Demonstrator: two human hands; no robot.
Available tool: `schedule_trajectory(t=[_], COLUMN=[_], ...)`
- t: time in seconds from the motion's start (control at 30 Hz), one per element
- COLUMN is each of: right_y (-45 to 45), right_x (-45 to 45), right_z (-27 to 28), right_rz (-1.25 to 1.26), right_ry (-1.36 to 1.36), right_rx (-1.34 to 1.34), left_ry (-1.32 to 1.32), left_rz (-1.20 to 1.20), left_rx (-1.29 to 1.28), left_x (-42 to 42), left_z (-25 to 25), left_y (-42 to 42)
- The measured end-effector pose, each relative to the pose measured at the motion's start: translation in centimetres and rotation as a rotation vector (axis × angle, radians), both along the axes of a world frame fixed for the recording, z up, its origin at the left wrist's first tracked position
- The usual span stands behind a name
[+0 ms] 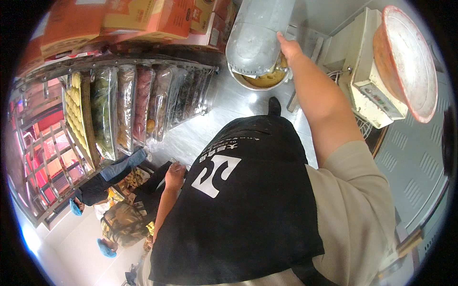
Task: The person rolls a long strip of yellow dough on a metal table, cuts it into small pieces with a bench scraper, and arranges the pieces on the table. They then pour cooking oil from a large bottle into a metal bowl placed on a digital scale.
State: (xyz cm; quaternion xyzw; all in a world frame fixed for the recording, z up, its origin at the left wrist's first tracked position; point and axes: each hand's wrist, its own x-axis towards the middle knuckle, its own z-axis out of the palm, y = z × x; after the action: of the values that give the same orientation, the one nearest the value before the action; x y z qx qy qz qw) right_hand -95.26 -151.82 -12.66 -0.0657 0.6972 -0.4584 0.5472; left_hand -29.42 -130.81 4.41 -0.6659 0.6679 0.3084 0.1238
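A grey metal stand mixer (256,39) stands before me, its head over a metal bowl (247,83) of yellow-brown dough or paste. My right hand (291,48) is at the right side of the mixer head, one digit against the housing; its other fingers are mostly hidden, so its grip is unclear. My left hand (175,173) hangs low beside my black apron (250,200), fingers partly curled. Whether it holds anything cannot be made out.
At left, a metal rack (143,60) holds plastic-wrapped trays and a tray of yellow pieces (77,114). Cardboard boxes (143,18) are stacked above. A red-rimmed basin (411,64) sits on a cream-coloured machine (375,96) at right. People in blue caps (106,248) are at lower left.
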Motion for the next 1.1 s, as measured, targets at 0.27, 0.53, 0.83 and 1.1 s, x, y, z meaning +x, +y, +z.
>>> schedule_trajectory(t=[0.27, 0.53, 0.83, 1.1], right_y=[2.4, 11.7, 39.0, 76.9], right_x=[0.9, 1.7, 7.9, 30.8], right_z=[4.2, 5.4, 7.1, 4.3], right_rz=[0.097, 0.2, 0.079, -0.554], right_ry=[0.162, 0.346, 0.719, 0.668], right_rx=[0.055, 0.162, 0.428, 1.132], left_ry=[-0.098, -0.073, 0.086, 0.507], left_rz=[0.038, -0.256, -0.968, -1.279], left_rx=[0.028, -0.014, -0.095, -0.076], left_x=[-3.6, -0.3, -4.1, -10.8], left_z=[2.3, -2.2, -15.4, -19.2], left_y=[-0.7, -3.0, -18.0, -21.6])
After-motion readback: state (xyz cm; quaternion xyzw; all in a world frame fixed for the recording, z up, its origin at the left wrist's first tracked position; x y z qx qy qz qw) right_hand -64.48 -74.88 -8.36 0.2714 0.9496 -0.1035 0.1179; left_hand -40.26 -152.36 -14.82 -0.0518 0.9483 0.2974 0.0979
